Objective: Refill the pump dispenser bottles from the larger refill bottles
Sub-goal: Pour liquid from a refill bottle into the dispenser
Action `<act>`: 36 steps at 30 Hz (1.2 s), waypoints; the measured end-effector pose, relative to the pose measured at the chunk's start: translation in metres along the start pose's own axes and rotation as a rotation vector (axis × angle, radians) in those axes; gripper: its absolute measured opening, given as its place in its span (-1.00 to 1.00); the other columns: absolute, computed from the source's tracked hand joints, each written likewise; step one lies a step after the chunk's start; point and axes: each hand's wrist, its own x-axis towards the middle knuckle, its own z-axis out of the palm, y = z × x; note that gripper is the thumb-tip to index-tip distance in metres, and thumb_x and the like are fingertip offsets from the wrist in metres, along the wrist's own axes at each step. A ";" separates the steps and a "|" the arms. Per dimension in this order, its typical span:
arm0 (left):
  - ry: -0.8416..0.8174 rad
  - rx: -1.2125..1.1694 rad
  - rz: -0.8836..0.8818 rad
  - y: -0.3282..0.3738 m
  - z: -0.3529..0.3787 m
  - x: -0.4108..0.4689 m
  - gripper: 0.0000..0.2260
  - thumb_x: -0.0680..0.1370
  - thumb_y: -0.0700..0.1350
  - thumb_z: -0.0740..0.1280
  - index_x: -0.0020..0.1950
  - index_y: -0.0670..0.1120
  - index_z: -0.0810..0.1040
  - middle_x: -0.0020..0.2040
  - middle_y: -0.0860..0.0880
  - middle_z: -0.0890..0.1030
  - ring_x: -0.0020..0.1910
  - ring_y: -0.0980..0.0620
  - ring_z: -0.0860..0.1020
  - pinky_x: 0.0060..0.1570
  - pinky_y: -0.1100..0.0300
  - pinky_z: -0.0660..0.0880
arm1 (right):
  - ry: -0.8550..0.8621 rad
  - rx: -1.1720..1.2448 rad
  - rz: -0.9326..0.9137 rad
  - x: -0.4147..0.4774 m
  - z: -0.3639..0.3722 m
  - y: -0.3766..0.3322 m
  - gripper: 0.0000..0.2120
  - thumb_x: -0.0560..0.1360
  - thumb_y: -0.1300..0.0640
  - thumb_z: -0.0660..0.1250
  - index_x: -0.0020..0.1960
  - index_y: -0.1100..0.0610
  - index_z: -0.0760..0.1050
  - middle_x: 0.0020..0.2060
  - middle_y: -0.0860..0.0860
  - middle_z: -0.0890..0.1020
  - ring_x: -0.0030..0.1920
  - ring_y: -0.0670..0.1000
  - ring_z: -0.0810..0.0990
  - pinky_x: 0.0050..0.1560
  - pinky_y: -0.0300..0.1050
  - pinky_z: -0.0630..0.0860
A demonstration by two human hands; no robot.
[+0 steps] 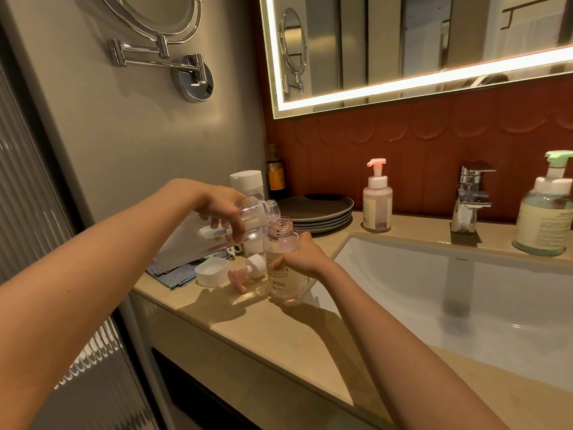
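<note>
A person's two bare forearms reach forward over a beige bench [279, 336] beside a white sink [465, 299].

The left arm comes in from the lower left. The left hand [221, 209] lies palm down, with its fingers curled over the top of a large clear refill bottle [192, 243], gripping it. That bottle is tipped steeply, base low to the left and uncapped threaded mouth raised to the right. The mouth sits just above the open neck of a small pink dispenser bottle [280, 285]. Whether liquid is flowing cannot be told.

The right arm reaches in from the lower right. The right hand [299, 257] wraps around the middle of the dispenser bottle, thumb towards the camera, holding it upright on the bench at the sink's left edge. Pale liquid fills its lower part.

Just left of it a pink and white pump head [248, 271] lies on its side on the bench, next to a small white cap [210, 271] and a blue cloth [176, 274]. Behind stand a stack of dark plates [316, 212], a pink pump bottle [377, 206], a chrome tap [471, 197] and a green pump bottle [545, 218].
</note>
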 end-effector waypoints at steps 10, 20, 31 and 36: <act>-0.011 0.000 0.000 0.001 0.000 -0.002 -0.65 0.27 -0.07 0.51 -0.13 -0.02 0.37 -0.10 -0.11 0.48 -0.26 0.01 0.42 -0.36 0.20 0.36 | -0.005 0.005 0.000 0.001 0.000 0.000 -0.17 0.40 0.20 0.43 0.45 0.26 -0.05 0.38 0.20 0.30 0.35 0.20 0.33 0.26 0.02 0.37; -0.004 0.007 0.008 0.003 0.001 -0.003 -0.67 0.29 -0.10 0.51 -0.15 0.00 0.37 -0.11 -0.11 0.48 -0.26 0.00 0.42 -0.35 0.20 0.36 | 0.005 -0.006 -0.001 0.002 0.000 0.000 -0.18 0.39 0.20 0.44 0.43 0.27 -0.04 0.35 0.20 0.33 0.32 0.19 0.35 0.21 0.01 0.39; -0.037 -0.006 0.011 0.006 0.000 -0.006 -0.61 0.13 -0.02 0.44 -0.14 0.01 0.38 -0.14 -0.10 0.48 -0.29 0.02 0.41 -0.40 0.23 0.34 | 0.003 -0.014 -0.003 0.003 0.000 0.001 -0.17 0.39 0.18 0.44 0.44 0.26 -0.04 0.36 0.20 0.32 0.33 0.19 0.35 0.21 0.00 0.40; -0.018 -0.005 0.006 0.003 0.000 -0.004 -0.70 0.32 -0.12 0.49 -0.12 -0.01 0.39 -0.11 -0.11 0.48 -0.28 0.02 0.41 -0.38 0.21 0.34 | 0.001 -0.024 -0.002 0.004 0.000 0.001 -0.16 0.40 0.18 0.44 0.44 0.25 -0.05 0.37 0.19 0.30 0.34 0.19 0.34 0.23 0.01 0.39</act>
